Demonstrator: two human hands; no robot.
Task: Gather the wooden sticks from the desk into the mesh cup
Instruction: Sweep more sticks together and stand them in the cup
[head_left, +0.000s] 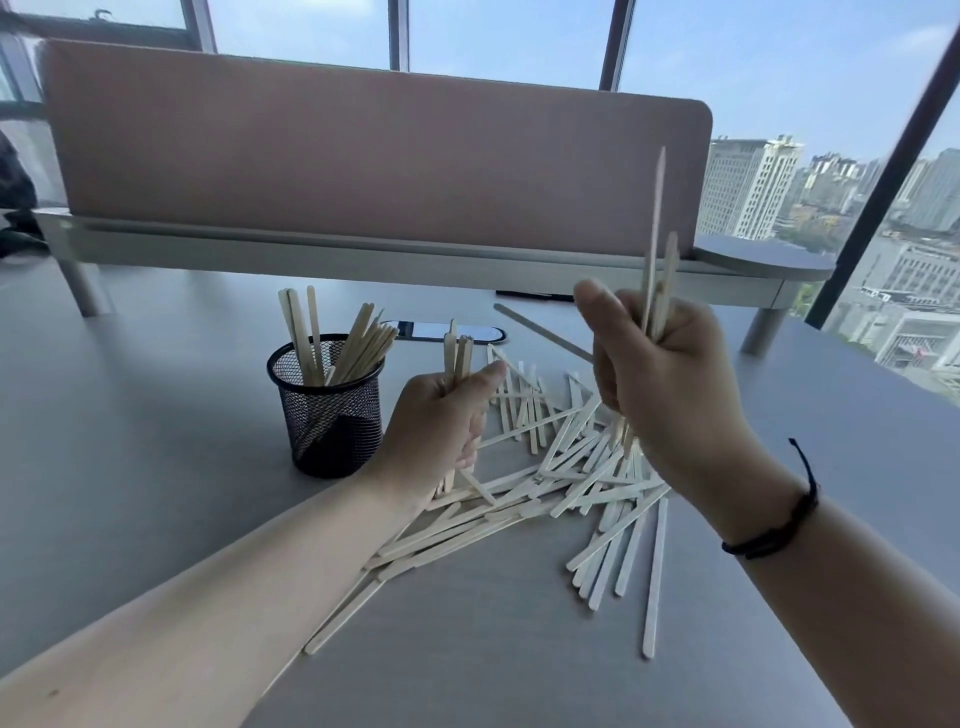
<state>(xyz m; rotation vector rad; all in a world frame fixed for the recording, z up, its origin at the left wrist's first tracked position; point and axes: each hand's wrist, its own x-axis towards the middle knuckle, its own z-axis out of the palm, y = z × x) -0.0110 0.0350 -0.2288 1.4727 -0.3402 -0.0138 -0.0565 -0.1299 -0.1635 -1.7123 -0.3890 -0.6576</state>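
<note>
Left grip: left hand (441, 415) is closed in a fist around a small bundle of sticks (457, 353), held low, just right of the cup.
Left bundle direction: long axis nearly upright; top ends rise above the fist, bottom ends reach down to the pile below.
Right grip: right hand (660, 374) is closed around a second bundle (658, 270), raised higher than the left hand, thumb sticking up at the left.
Right bundle direction: long axis upright, leaning slightly right; one stick reaches far above the others, and lower ends poke out under the fist.
Wrist: black band (779, 525) on the right wrist.
Cup: black mesh cup (330, 410) stands upright on the grey counter (130, 441), left of both hands.
Sticks in cup: a group of wooden sticks (343, 343) stands on end inside, one cluster leaning left, another fanning up to the right, well above the rim.
Loose pile: many pale flat sticks (545, 488) lie on the counter between and beneath the hands, crossing at all angles; most run diagonally from lower left to upper right, and a few at the right edge lie nearly straight toward the viewer.
Behind: phone (447, 331) lies flat beyond the cup; pink divider panel (363, 156) stands at the back of the counter, windows behind it.
</note>
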